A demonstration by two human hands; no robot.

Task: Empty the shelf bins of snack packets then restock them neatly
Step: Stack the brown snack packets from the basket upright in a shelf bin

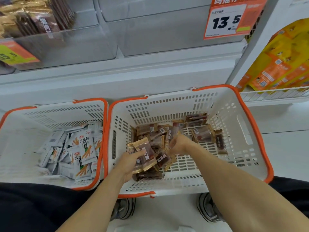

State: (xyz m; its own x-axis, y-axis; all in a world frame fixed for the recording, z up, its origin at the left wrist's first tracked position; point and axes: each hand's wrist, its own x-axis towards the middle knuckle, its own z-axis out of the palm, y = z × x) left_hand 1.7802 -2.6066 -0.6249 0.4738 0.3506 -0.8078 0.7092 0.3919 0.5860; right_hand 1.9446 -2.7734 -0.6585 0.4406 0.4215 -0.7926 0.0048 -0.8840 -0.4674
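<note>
A white basket with an orange rim [237,131] sits on the floor before me and holds several brown-and-gold snack packets [202,133]. My left hand [129,163] is inside it, closed on a stack of brown packets [145,153]. My right hand [178,144] is deeper in the basket, fingers curled on packets in the pile. A second white basket [25,131] at the left holds several white snack packets [80,151]. Above stand clear shelf bins: the right bin [167,34] looks empty, the left bin [70,46] has brown packets at its back.
An orange price tag reading 13.5 [229,19] hangs on the right bin. Yellow and orange bags [280,64] fill a wire shelf at the right. My shoes [209,208] and dark-clothed knees flank the near basket on the white floor.
</note>
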